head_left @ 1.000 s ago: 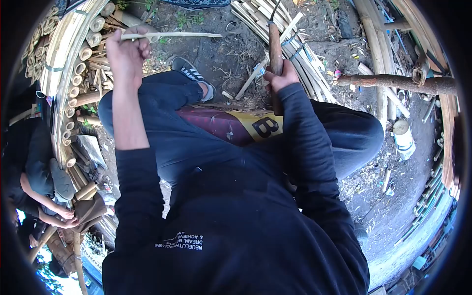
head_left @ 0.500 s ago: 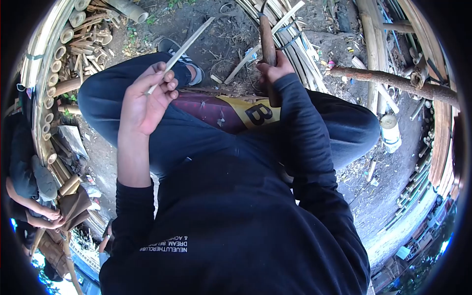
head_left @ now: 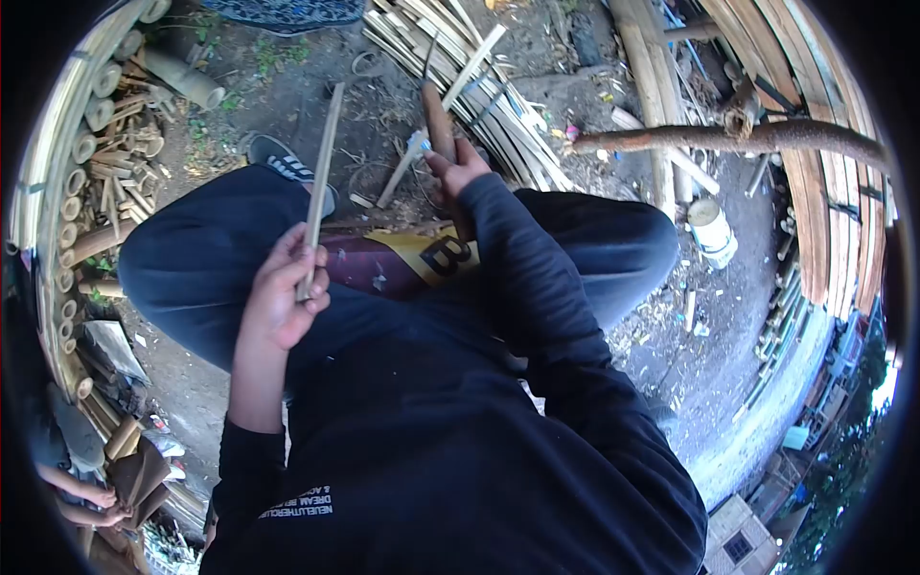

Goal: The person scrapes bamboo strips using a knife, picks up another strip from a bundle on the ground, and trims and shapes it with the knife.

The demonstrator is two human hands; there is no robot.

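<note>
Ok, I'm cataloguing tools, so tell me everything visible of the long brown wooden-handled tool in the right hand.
The long brown wooden-handled tool has a thick, rounded handle and a slim, dark, slightly curved, metal-looking blade. The right hand grips the handle, hiding part of it. The blade points away from the wearer, overlapping in view the bundle of pale wooden strips; contact can't be confirmed. Its sharpness can't be judged.
</note>
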